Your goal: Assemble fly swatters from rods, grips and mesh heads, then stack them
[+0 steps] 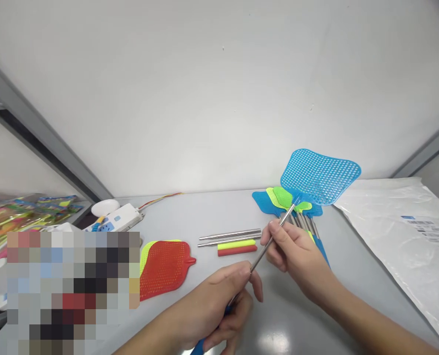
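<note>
L hand (228, 293) curled rnd blue swatter (320, 176), low; R hand (292, 245) pinching it higher up

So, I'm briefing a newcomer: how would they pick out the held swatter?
Below the white wall is a grey table. Over it, a blue fly swatter slants up through left hand and right hand. Unlike the swatters lying beyond, its broad mesh head is raised.

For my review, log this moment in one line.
left hand: around shaft and handle | right hand: pinches shaft | held: blue swatter | nearby: red swatter head
</note>
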Demonstrator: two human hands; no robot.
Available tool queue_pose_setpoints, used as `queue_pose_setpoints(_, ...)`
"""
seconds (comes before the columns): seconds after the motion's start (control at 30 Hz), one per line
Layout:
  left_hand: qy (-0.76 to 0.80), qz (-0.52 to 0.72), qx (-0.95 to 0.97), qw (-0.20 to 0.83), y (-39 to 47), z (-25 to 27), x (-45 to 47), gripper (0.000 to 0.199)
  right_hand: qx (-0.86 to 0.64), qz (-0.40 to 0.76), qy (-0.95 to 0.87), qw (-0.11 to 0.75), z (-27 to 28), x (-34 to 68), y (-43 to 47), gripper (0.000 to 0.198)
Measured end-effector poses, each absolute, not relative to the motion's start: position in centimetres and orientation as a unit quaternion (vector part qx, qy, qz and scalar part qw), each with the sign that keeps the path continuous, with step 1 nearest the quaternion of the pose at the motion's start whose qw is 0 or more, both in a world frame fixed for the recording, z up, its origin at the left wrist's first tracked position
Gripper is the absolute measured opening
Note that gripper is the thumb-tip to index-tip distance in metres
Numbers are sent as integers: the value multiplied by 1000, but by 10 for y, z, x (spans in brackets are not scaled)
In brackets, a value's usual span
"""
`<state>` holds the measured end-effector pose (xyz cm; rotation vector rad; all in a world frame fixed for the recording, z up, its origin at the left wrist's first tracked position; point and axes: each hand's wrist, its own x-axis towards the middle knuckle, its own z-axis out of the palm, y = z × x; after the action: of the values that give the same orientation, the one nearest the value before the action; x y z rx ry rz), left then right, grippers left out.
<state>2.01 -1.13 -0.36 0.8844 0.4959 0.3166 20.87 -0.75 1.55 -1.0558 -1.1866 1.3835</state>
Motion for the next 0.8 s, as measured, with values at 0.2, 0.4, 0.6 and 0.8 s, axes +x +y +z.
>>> queue_pose_setpoints(0.2,194,131,420,877,-5,-2,14,35,-421,537,-529,505,22,228,2,37)
queue_pose_setpoints(0.4,213,82,455,861,-3,4,13,32,-390,444,-350,727,38,282,29,21)
queue_pose_setpoints(0.6,212,112,440,865,-2,-2,16,31,-414,491,-370,671,21,249,23,25)
queue_pose_setpoints(0.8,190,132,417,879,-1,0,12,34,-421,587,-534,440,3,198,-14,38)
